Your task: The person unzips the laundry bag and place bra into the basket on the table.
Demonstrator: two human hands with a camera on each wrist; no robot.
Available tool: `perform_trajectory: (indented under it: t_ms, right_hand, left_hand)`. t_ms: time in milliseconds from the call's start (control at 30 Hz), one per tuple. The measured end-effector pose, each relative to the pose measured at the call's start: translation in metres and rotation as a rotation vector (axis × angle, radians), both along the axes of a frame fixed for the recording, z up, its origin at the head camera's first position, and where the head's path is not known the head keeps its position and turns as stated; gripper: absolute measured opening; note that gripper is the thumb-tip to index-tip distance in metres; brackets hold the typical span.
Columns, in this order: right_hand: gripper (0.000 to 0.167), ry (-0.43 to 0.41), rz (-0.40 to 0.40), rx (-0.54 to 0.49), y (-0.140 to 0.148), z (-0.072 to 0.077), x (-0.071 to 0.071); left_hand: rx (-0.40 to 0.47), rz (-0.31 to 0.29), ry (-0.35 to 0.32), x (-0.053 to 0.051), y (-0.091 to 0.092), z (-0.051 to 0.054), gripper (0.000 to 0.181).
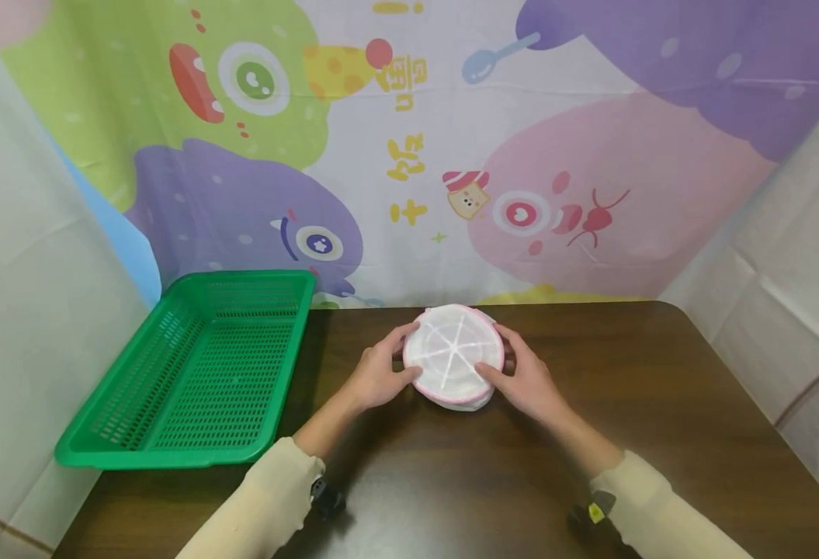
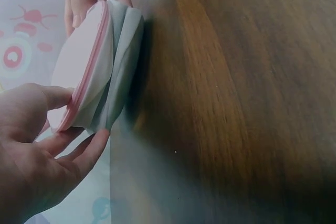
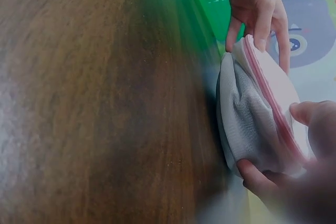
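A round white mesh pouch (image 1: 453,351) with pink edging and white strips meeting at its centre is at the table's far side. The left hand (image 1: 379,374) grips its left edge, thumb on the top face and fingers around the side. On the opposite edge, the right hand (image 1: 526,380) holds it the same way. In the left wrist view the pouch (image 2: 100,66) shows a pink rim and soft folded grey-white fabric below, with the left hand (image 2: 42,145) pinching it. The right wrist view shows the right hand (image 3: 299,166) at the pouch's (image 3: 252,114) near end.
A green perforated plastic basket (image 1: 292,373) stands on the left of the dark wooden table (image 1: 409,481). Behind the table hangs a cloth (image 1: 423,256) printed with cartoon monsters, and pale fabric covers both sides.
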State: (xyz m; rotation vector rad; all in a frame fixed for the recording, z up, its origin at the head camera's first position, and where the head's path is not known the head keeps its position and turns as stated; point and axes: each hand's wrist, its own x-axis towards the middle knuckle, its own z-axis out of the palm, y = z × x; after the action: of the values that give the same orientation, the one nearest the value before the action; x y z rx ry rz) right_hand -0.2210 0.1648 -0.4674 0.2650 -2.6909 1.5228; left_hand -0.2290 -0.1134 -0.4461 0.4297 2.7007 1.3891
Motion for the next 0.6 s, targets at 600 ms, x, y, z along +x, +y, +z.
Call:
perform_trajectory:
  t_ms: [600]
  right_hand:
    - [0.079, -0.041, -0.003, 0.029, 0.002, -0.002, 0.007]
  left_hand:
    - [0.001, -0.001, 0.022, 0.011, -0.001, -0.003, 0.076]
